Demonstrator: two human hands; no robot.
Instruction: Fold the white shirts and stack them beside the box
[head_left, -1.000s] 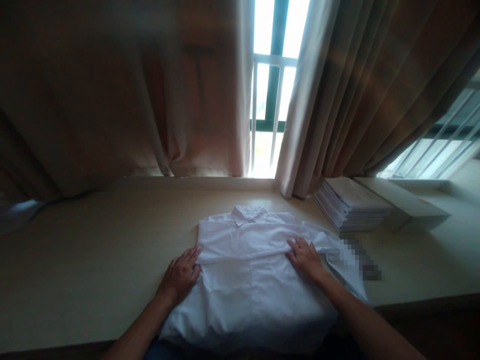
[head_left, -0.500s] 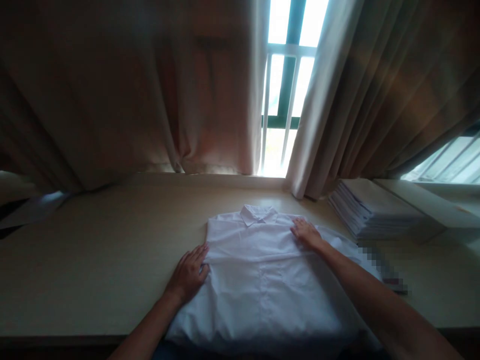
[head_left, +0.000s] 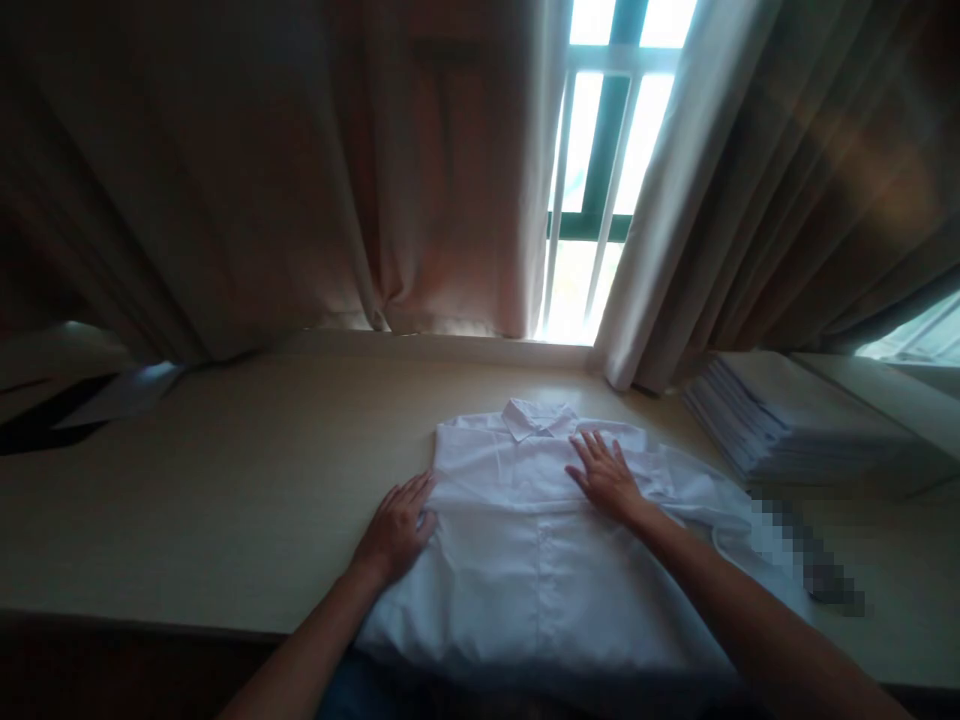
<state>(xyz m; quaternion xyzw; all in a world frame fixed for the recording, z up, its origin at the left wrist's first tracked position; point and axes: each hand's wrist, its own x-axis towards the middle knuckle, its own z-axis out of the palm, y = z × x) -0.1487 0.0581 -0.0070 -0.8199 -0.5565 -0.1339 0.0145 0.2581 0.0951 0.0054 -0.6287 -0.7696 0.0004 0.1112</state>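
A white collared shirt (head_left: 517,560) lies face up on a pale wooden table (head_left: 225,500), its collar toward the window and its hem hanging over the near edge. My left hand (head_left: 397,525) rests flat on the shirt's left edge, fingers stretched out. My right hand (head_left: 604,475) lies flat on the upper right chest of the shirt, just below the collar, fingers spread. Neither hand holds anything. A sleeve trails off to the right of the shirt.
A stack of folded white garments (head_left: 772,420) sits at the right, by the curtain. Brown curtains (head_left: 225,170) hang behind the table, parted at a bright barred window (head_left: 600,180). A dark strip and pale sheet (head_left: 82,405) lie at the far left.
My right hand slid up the shirt from the middle fold toward the collar, then a little back toward the centre. My left hand stayed on the left edge. The view shifted left.
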